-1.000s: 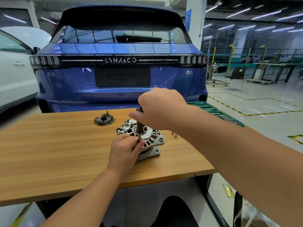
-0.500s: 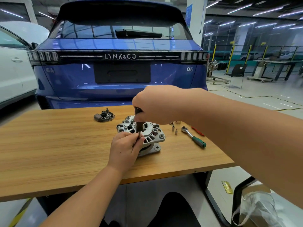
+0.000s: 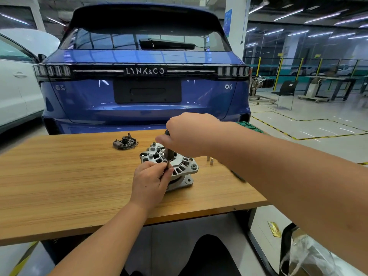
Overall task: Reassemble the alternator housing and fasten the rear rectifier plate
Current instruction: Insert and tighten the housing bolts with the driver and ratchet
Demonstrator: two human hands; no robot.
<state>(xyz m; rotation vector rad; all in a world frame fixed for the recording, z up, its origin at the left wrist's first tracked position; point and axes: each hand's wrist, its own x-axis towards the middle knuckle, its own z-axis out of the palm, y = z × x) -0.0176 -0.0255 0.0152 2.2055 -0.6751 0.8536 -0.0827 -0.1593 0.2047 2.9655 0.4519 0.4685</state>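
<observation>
The alternator sits on the wooden table, toward its right half and a little back from the near edge, its ribbed silver housing facing up. Directly above it the right hand is clenched round the dark handle of a screwdriver, which stands nearly upright with its tip down at the near-left rim of the alternator. The left hand rests against the near-left side of the alternator, its fingertips pinching the lower shaft of the screwdriver (the tip itself is hidden behind those fingers). Behind and to the left of the alternator, apart from it, lies the dark rectifier plate. Just to the right of the alternator stand two small metal sockets, close together; a dark tool farther right is mostly hidden under the right forearm. Beyond the alternator, past the far table edge, is the rear of a blue car.
</observation>
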